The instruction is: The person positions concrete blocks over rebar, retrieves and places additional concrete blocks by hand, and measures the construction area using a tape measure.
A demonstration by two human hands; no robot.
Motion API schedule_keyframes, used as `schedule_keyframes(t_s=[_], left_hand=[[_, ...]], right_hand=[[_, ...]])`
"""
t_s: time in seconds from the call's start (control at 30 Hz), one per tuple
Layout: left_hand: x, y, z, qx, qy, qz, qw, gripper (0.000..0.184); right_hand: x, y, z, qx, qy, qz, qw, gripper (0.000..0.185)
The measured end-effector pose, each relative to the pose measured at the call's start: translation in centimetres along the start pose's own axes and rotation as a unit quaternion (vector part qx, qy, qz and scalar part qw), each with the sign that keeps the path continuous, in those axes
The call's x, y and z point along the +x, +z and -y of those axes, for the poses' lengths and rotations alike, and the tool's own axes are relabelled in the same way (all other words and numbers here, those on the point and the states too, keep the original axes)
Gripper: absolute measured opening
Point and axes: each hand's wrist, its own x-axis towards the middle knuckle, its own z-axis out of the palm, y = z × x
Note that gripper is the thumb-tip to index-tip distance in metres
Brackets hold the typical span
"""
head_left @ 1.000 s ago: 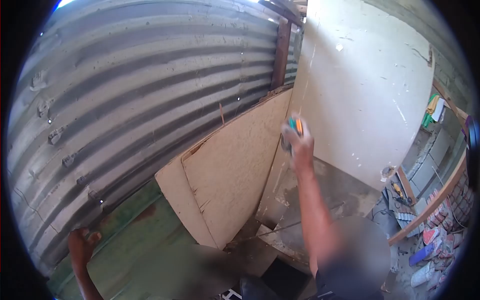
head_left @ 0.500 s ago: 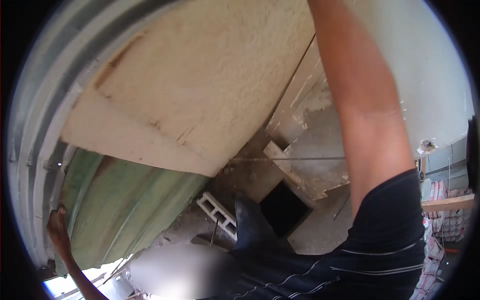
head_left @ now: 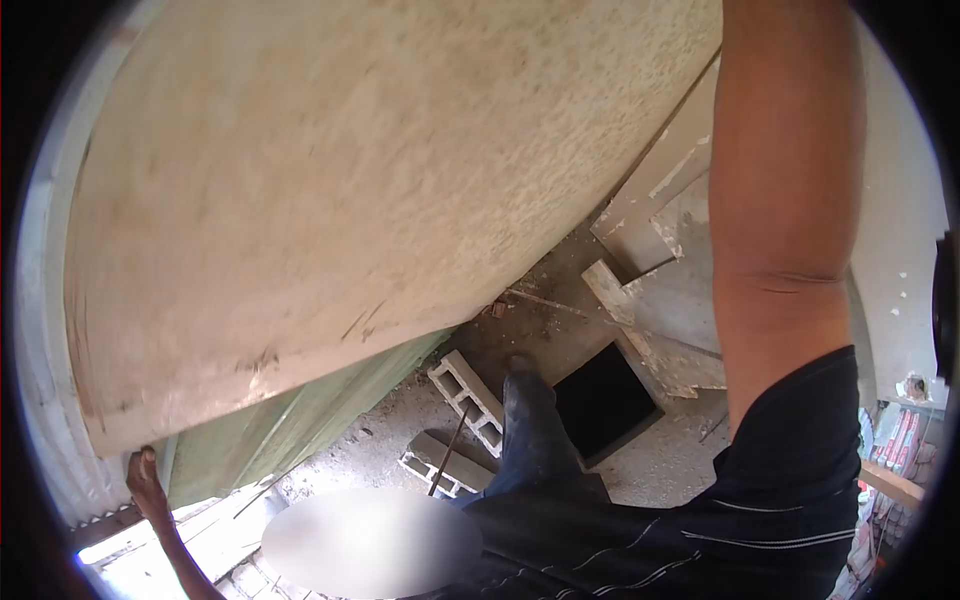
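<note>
My left hand (head_left: pixel 147 483) is at the lower left, its fingers curled just under the bottom corner of a large plywood board (head_left: pixel 330 200). Whether they grip the board or the edge behind it is hidden. A green corrugated sheet (head_left: pixel 290 430) shows below the board, right beside that hand. My right arm (head_left: pixel 785 180) reaches up past the top of the view, so the right hand is out of sight. The board slants across the upper left and fills much of the view.
Hollow concrete blocks (head_left: pixel 470 400) lie by my leg (head_left: pixel 535 430), a thin rod (head_left: pixel 452 450) leaning across them. To their right is a dark square opening (head_left: pixel 607 403) in the floor. Broken pale panels (head_left: pixel 665 320) lean beyond it. Stacked bags (head_left: pixel 900 440) stand at far right.
The board now reaches lower and farther left, covering more of the green sheet and coming down to my left hand. My view has shifted, and my right arm appears farther right.
</note>
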Motion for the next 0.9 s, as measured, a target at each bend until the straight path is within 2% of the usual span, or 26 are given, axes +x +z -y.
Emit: schedule_keyframes(t_s=[0.03, 0.07, 0.1, 0.17, 0.27, 0.3, 0.37, 0.4, 0.43, 0.47, 0.5, 0.53, 0.57, 0.6, 0.63, 0.67, 0.7, 0.73, 0.77, 0.8, 0.83, 0.87, 0.9], left_hand=[[-0.2, 0.6, 0.3, -0.001, 0.029, -0.038, 0.999, 0.056], [0.1, 0.6, 2.7, 0.075, 0.002, -0.052, 0.996, 0.054], [0.2, 0.8, 4.3, 0.087, -0.013, -0.063, 0.994, 0.055], [0.2, 0.6, 3.3, 0.117, -0.062, -0.051, 0.99, 0.056], [-0.1, 1.7, 7.8, 0.057, -0.094, -0.083, 0.99, 0.052], [-0.1, 2.3, 9.4, 0.119, -0.036, -0.04, 0.991, 0.043], [-0.5, 3.1, 10.3, 0.234, 0.096, 0.025, 0.967, 0.033], [-0.4, 3.7, 9.2, 0.195, 0.067, 0.018, 0.978, 0.032], [0.1, 2.4, 3.6, 0.13, -0.055, 0.026, 0.99, 0.038], [0.4, 1.6, -0.6, 0.062, -0.143, -0.06, 0.986, 0.048], [1.1, 1.3, -0.9, 0.059, -0.083, -0.073, 0.992, 0.054], [1.4, 0.2, -2.5, 0.011, -0.091, -0.066, 0.994, 0.053], [2.1, 0.7, -1.6, -0.007, -0.009, -0.091, 0.996, 0.054], [2.0, 0.7, -0.8, 0.007, -0.026, -0.073, 0.997, 0.055], [2.2, 0.7, -1.2, -0.046, -0.048, -0.09, 0.994, 0.058], [2.5, 0.9, -1.0, -0.006, -0.055, -0.085, 0.995, 0.059], [2.6, 1.1, -0.7, 0.033, -0.06, -0.079, 0.995, 0.06], [2.8, 1.0, -0.9, 0.012, -0.044, -0.078, 0.996, 0.06], [3.0, 0.8, -0.9, -0.007, -0.025, -0.077, 0.997, 0.061], [3.0, 1.0, -0.6, -0.005, -0.046, -0.077, 0.996, 0.061], [2.7, 1.2, -0.4, -0.008, -0.026, -0.102, 0.994, 0.06], [2.4, 1.3, -0.2, -0.009, -0.007, -0.124, 0.992, 0.06], [1.8, 1.0, -0.5, -0.023, -0.005, -0.134, 0.991, 0.061]], right_hand=[[0.2, -0.1, -0.7, 0.0, -0.001, 0.006, 1.0, 0.034], [0.5, -0.3, -1.2, -0.001, -0.003, 0.009, 1.0, 0.035], [0.8, -0.6, -1.8, -0.002, -0.002, 0.012, 1.0, 0.036], [1.6, -1.2, -2.6, -0.002, -0.007, 0.019, 1.0, 0.038], [3.1, -0.4, -4.2, 0.011, -0.006, 0.027, 1.0, 0.042], [3.4, -0.1, -4.1, 0.022, -0.043, 0.015, 0.999, 0.042], [4.7, 2.0, -6.3, 0.092, 0.005, -0.042, 0.995, 0.067], [4.4, 2.0, -6.6, 0.085, -0.027, -0.043, 0.995, 0.062], [4.7, 3.6, -9.6, 0.192, -0.063, -0.047, 0.978, 0.058], [4.8, 3.3, -9.4, 0.204, -0.035, -0.023, 0.978, 0.057], [4.9, 3.5, -10.2, 0.175, -0.072, -0.033, 0.981, 0.062], [4.6, 4.1, -12.9, 0.09, -0.056, -0.058, 0.993, 0.061], [5.0, 4.2, -14.1, 0.07, -0.069, -0.027, 0.995, 0.058], [5.6, 3.4, -14.0, 0.05, -0.113, 0.006, 0.992, 0.059], [5.6, 4.5, -16.4, 0.006, -0.135, -0.038, 0.99, 0.051], [6.3, 5.3, -18.5, -0.037, -0.155, -0.086, 0.983, 0.043], [7.2, 5.3, -17.4, -0.033, -0.184, -0.082, 0.979, 0.043], [7.4, 4.6, -15.3, 0.107, -0.118, -0.05, 0.986, 0.044], [7.2, 3.8, -13.2, 0.242, -0.044, -0.009, 0.969, 0.044], [6.9, 2.9, -10.6, 0.368, 0.038, 0.038, 0.928, 0.046], [6.6, 2.2, -8.4, 0.481, 0.126, 0.088, 0.863, 0.047], [6.6, 1.9, -6.2, 0.483, 0.118, 0.105, 0.861, 0.047], [6.5, 1.7, -4.3, 0.288, 0.044, 0.065, 0.954, 0.059]])
